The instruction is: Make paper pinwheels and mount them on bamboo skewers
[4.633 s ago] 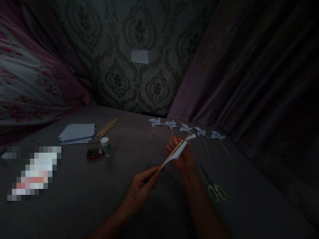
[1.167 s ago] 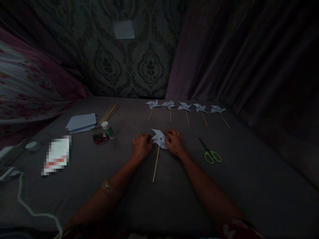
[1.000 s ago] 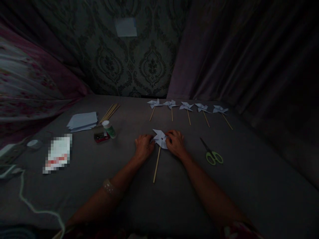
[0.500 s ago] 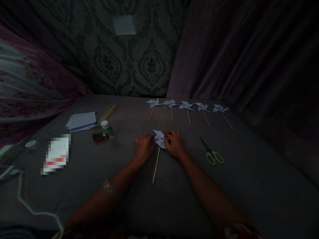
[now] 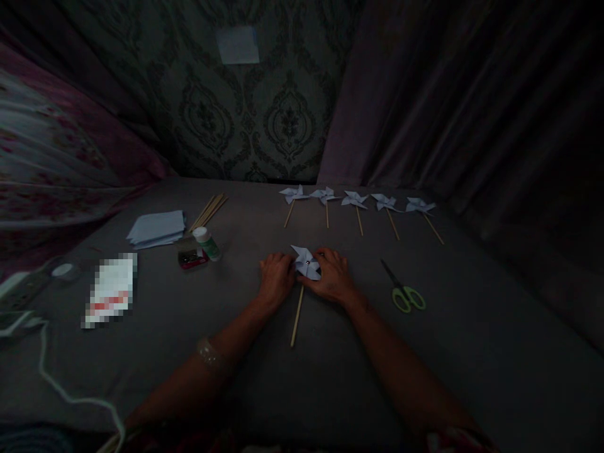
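A white paper pinwheel [image 5: 306, 267] with a small round pin at its centre lies in front of me, its wooden stick [image 5: 297, 321] pointing toward me. My left hand [image 5: 276, 277] is closed at the pinwheel's left edge, fingers curled against a blade. From the other side, my right hand [image 5: 334, 277] grips the right blades, its thumb reaching across just below the paper near the top of the stick. The fingertips of both hands are partly hidden. Green-handled scissors [image 5: 404, 297] lie to the right of my right hand.
Several pinwheels [image 5: 355, 200] lie in a row at the back. On the left are stacked paper sheets [image 5: 158, 229], wooden sticks [image 5: 209, 211], a white-capped green bottle [image 5: 207, 244], a small red box [image 5: 192, 258], a blurred white packet [image 5: 111, 290] and a white cord [image 5: 70, 397].
My right thumb has moved left and down, across the pinwheel's lower side to the stick. The blades have turned slightly. My left hand stays beside the paper.
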The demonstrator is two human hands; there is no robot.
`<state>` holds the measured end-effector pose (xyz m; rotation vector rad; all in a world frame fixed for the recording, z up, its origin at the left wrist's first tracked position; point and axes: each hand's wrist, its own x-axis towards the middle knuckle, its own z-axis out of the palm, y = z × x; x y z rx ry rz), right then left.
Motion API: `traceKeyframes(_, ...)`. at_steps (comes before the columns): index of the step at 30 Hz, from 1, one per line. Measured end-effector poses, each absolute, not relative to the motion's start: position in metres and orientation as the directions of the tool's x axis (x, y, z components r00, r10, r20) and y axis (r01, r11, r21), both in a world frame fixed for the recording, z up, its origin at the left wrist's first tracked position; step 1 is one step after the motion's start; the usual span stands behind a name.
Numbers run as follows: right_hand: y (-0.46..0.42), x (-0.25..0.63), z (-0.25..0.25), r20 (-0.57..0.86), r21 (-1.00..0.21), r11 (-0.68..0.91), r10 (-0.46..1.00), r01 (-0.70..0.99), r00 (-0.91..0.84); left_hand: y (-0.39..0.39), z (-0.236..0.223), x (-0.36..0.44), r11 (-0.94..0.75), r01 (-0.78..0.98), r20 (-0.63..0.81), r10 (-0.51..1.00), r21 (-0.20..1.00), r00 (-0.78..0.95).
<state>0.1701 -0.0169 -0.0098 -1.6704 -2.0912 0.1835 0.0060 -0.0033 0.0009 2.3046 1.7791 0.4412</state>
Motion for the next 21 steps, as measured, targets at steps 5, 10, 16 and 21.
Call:
traceKeyframes(5, -0.0169, 0.1676, -0.0096, 0.272, -0.362, 0.244, 0.951, 0.899, -0.148, -0.0033, -0.0014, 0.0053, -0.275, 0.902, 0.146, 0.96, 0.334, 0.238)
traceKeyframes(10, -0.0168, 0.1657, -0.0086, 0.266, -0.354, 0.227, 0.954, 0.907, -0.135, -0.0023, -0.005, 0.0046, -0.284, 0.893, 0.155, 0.957, 0.348, 0.244)
traceKeyframes(16, -0.0152, 0.1646, -0.0099, 0.267, -0.35, 0.21, 0.957, 0.913, -0.118, -0.0012, -0.0067, 0.0046, -0.286, 0.887, 0.161, 0.957, 0.362, 0.243)
traceKeyframes(21, -0.0134, 0.1638, -0.0124, 0.273, -0.348, 0.21, 0.955, 0.914, -0.115, -0.0026, -0.0054, 0.0051, -0.299, 0.88, 0.174, 0.952, 0.369, 0.251)
